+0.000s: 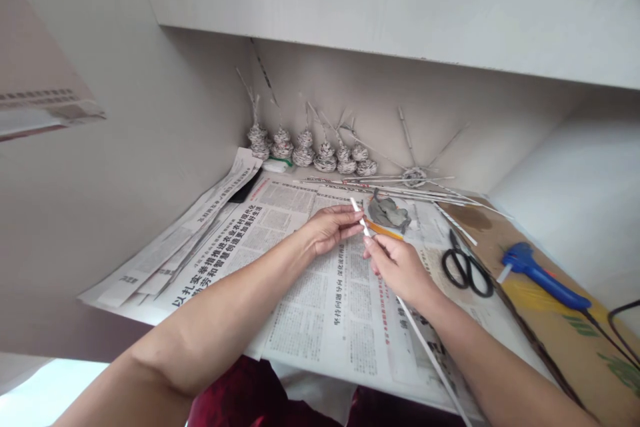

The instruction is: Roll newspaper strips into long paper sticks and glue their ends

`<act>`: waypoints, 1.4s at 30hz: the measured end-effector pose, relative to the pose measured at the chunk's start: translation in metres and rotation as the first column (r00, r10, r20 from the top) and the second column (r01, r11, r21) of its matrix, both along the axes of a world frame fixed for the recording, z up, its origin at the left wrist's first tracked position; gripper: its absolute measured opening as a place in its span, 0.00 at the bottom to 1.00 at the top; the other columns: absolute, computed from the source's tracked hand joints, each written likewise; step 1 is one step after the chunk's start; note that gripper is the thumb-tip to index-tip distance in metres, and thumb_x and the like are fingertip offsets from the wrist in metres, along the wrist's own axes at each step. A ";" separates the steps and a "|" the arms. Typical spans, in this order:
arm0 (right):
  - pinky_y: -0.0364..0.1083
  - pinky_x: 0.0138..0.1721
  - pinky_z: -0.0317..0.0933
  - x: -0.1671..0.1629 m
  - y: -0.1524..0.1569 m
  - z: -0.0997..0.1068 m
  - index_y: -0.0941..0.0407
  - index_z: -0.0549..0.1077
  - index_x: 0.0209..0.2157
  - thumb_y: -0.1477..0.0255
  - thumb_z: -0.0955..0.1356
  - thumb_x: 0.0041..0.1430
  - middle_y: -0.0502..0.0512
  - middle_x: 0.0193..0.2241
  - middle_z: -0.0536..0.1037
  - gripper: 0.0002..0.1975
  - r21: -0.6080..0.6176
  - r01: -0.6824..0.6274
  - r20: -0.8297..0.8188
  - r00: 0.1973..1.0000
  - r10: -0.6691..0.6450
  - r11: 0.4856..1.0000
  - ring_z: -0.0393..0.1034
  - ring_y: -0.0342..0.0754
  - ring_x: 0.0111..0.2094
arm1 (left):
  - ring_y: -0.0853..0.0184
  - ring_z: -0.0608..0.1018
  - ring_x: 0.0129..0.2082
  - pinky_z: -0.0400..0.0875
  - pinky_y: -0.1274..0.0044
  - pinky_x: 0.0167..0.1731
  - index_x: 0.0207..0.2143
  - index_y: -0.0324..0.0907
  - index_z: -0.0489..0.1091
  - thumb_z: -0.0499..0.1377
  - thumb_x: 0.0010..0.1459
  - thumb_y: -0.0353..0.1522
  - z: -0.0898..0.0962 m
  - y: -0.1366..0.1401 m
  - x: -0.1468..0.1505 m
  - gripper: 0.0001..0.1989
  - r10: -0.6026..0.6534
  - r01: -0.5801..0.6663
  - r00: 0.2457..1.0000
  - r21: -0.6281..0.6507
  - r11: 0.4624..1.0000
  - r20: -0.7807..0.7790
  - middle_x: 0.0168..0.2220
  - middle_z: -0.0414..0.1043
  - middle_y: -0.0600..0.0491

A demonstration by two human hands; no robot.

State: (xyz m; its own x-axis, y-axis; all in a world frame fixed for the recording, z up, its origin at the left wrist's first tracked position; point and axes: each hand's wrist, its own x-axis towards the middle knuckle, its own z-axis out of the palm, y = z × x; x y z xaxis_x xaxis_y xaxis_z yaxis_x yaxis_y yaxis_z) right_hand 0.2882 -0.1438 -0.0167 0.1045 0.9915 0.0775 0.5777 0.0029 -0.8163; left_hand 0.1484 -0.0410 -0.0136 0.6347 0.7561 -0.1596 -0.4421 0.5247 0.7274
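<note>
Beneath the grip, newspaper [300, 333] is lying spread — the left hand [336, 228] and right hand [397, 265] are pinching a white paper stick [429, 351], scissors [469, 269] resting rightward.

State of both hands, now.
Left hand: closed, holding the white stick near its upper end.
Right hand: closed, holding the same stick just below.

We take this for a small handicraft corner: newspaper [300, 313] covers the table [117, 333], woven gourd shapes [303, 152] line the far wall [325, 83], thin rods [435, 196] lie before them, and black scissors [469, 272] and a blue corded glue gun [550, 282] rest at the right.
</note>
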 end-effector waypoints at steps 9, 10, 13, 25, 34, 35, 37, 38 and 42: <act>0.40 0.16 0.43 0.001 0.003 0.005 0.54 0.60 0.24 0.54 0.62 0.58 0.43 0.12 0.58 0.19 -0.195 -0.395 -0.791 0.605 0.094 0.898 0.53 0.40 0.14 | 0.74 0.78 0.30 0.75 0.86 0.31 0.33 0.32 0.75 0.59 0.53 0.20 0.004 -0.003 -0.002 0.06 -0.028 0.029 0.999 -0.026 0.999 0.038 0.30 0.75 0.50; 0.40 0.16 0.43 0.002 0.003 0.005 0.54 0.60 0.23 0.54 0.62 0.58 0.43 0.12 0.57 0.19 -0.192 -0.421 -0.814 0.573 0.095 0.886 0.52 0.39 0.14 | 0.74 0.78 0.29 0.75 0.86 0.31 0.34 0.32 0.75 0.59 0.53 0.20 0.004 -0.004 -0.002 0.06 -0.037 0.038 0.999 -0.025 0.999 0.040 0.30 0.75 0.50; 0.40 0.16 0.46 0.002 0.004 0.002 0.54 0.61 0.24 0.53 0.61 0.57 0.44 0.12 0.59 0.20 -0.222 -0.414 -0.804 0.590 0.074 0.882 0.53 0.40 0.14 | 0.74 0.78 0.28 0.75 0.86 0.31 0.35 0.32 0.75 0.59 0.53 0.21 0.005 -0.004 -0.002 0.07 -0.059 0.059 0.998 -0.019 0.998 0.033 0.30 0.75 0.50; 0.42 0.19 0.53 0.002 0.003 -0.005 0.55 0.69 0.26 0.52 0.60 0.58 0.47 0.15 0.65 0.21 -0.005 -0.054 -0.190 0.980 0.052 0.999 0.58 0.41 0.16 | 0.74 0.77 0.27 0.75 0.84 0.30 0.34 0.33 0.74 0.60 0.52 0.21 -0.001 -0.002 -0.001 0.05 -0.022 0.022 0.999 -0.003 1.000 0.032 0.28 0.74 0.51; 0.41 0.19 0.53 0.001 0.003 -0.003 0.55 0.68 0.25 0.52 0.62 0.57 0.46 0.13 0.64 0.21 -0.041 -0.093 -0.300 0.951 0.077 0.995 0.57 0.41 0.15 | 0.74 0.77 0.27 0.75 0.85 0.30 0.38 0.33 0.74 0.61 0.53 0.22 0.000 -0.002 -0.002 0.09 -0.055 0.055 0.998 0.018 0.998 0.027 0.29 0.74 0.50; 0.41 0.19 0.52 0.001 0.003 -0.003 0.56 0.67 0.25 0.52 0.62 0.57 0.46 0.13 0.63 0.21 -0.079 -0.134 -0.379 0.920 0.095 0.988 0.57 0.40 0.15 | 0.75 0.76 0.26 0.74 0.85 0.28 0.37 0.33 0.74 0.61 0.53 0.22 0.000 -0.002 -0.002 0.08 -0.056 0.056 0.998 0.018 0.998 0.028 0.28 0.74 0.51; 0.41 0.18 0.50 0.002 0.003 -0.002 0.55 0.66 0.26 0.51 0.61 0.57 0.45 0.14 0.62 0.21 -0.162 -0.232 -0.548 0.829 0.108 0.959 0.56 0.40 0.15 | 0.75 0.76 0.25 0.74 0.85 0.27 0.36 0.33 0.74 0.61 0.52 0.22 -0.001 -0.002 -0.002 0.07 -0.052 0.051 0.998 0.013 0.999 0.026 0.27 0.73 0.52; 0.40 0.17 0.49 0.002 0.004 -0.001 0.55 0.66 0.27 0.51 0.61 0.57 0.45 0.14 0.61 0.21 -0.195 -0.272 -0.607 0.788 0.102 0.942 0.55 0.40 0.15 | 0.75 0.76 0.25 0.74 0.86 0.26 0.35 0.33 0.74 0.61 0.52 0.22 -0.001 -0.002 -0.002 0.07 -0.047 0.047 0.999 0.009 0.999 0.024 0.27 0.73 0.52; 0.41 0.17 0.49 0.004 0.004 -0.001 0.55 0.68 0.29 0.50 0.63 0.55 0.46 0.15 0.64 0.21 -0.191 -0.184 -0.491 0.868 0.069 0.964 0.58 0.40 0.16 | 0.75 0.76 0.24 0.74 0.86 0.25 0.34 0.33 0.74 0.61 0.52 0.22 -0.001 0.000 -0.001 0.06 -0.003 0.003 1.000 -0.004 1.000 0.007 0.26 0.73 0.52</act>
